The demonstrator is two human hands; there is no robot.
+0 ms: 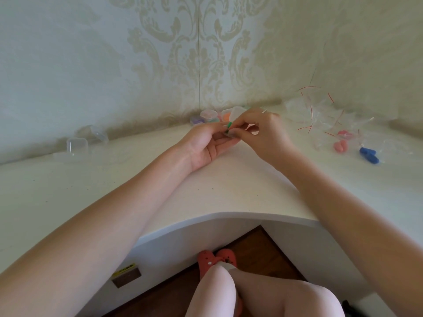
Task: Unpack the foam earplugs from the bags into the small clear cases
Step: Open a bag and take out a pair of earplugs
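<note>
Pinching green earplugs (228, 127) between the fingertips of both hands at mid-frame, I had my left hand (209, 145) palm-up on the desk (206, 193) and my right hand (263, 131) curled over them from the right. Filled cases (209, 115) sat just behind, against the wall. Empty cases (76, 145) stood at left, bags (320, 115) with pink (340, 145) and blue plugs (368, 154) at right.

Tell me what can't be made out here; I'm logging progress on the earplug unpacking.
- Head view: the green earplugs are mostly covered by the fingers of the right hand and left hand; count unclear.
- Filled cases in the corner: partly behind the hands, contents blurred.
- Bag pile: transparent, overlapping; number unreadable.
</note>
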